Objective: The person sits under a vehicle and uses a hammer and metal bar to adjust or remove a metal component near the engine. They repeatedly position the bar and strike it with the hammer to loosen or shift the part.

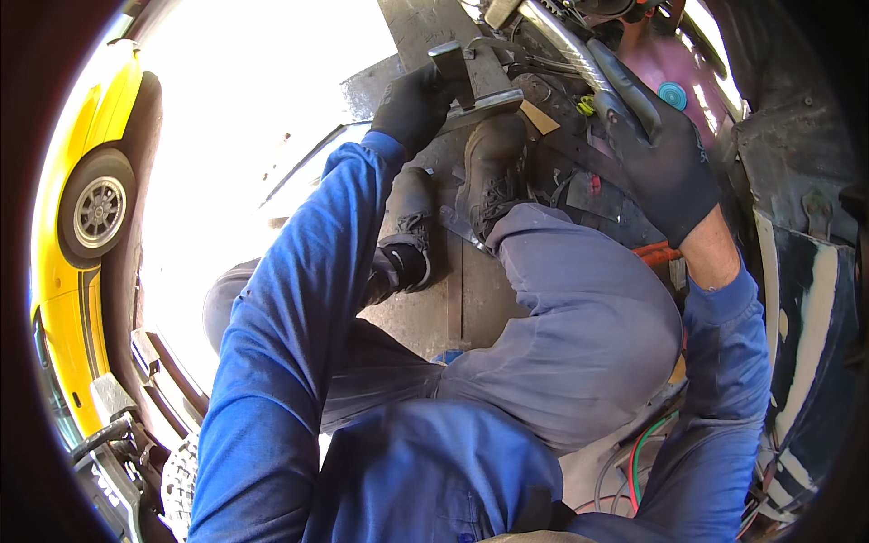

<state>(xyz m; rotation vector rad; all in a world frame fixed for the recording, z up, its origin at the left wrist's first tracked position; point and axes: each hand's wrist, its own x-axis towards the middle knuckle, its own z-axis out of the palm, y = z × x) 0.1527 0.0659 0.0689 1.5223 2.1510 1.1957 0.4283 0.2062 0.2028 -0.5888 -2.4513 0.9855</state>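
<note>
My left hand (412,110), in a black glove, is closed round a grey metal piece (484,110) with a short upright block and a long flat foot, like a body-work dolly. It is held just above the toe of my shoe (496,163). My right hand (659,149), gloved too, grips a shiny metal shaft (566,41) that slants up to the left. A blunt block at its top end makes it look like a hammer; the top edge of the picture cuts it off. Two right fingers lie stretched along the shaft.
A yellow car (68,281) stands beyond the bright ground at left. At right is a dark vehicle panel (810,335) with pale patches. Cables and loose parts lie ahead of my shoes. Red and green hoses (638,462) run beside my right forearm. A bent metal frame (118,443) stands lower left.
</note>
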